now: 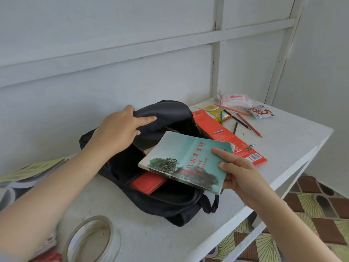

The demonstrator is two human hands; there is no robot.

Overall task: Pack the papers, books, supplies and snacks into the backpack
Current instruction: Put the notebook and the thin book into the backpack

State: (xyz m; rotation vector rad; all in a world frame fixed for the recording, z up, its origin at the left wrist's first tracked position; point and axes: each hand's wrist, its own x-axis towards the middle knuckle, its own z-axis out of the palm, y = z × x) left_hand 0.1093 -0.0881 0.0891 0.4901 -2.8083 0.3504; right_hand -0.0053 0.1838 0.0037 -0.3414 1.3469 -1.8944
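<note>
Backpack (170, 203) lies open on the table (287, 148), and your left hand (119, 131) pinches its top flap, thumb behind and fingers (147, 120) in front. Your right hand (239, 173) clamps a teal book (181, 159) (thumb on the cover, fingers beneath), tilted over the opening above a red book (149, 183) already inside. Pencils (247, 123) lie beyond.

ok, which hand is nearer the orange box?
Right. The right hand, holding the teal book, sits beside the orange box; the left hand grips the backpack flap, farther off.
</note>
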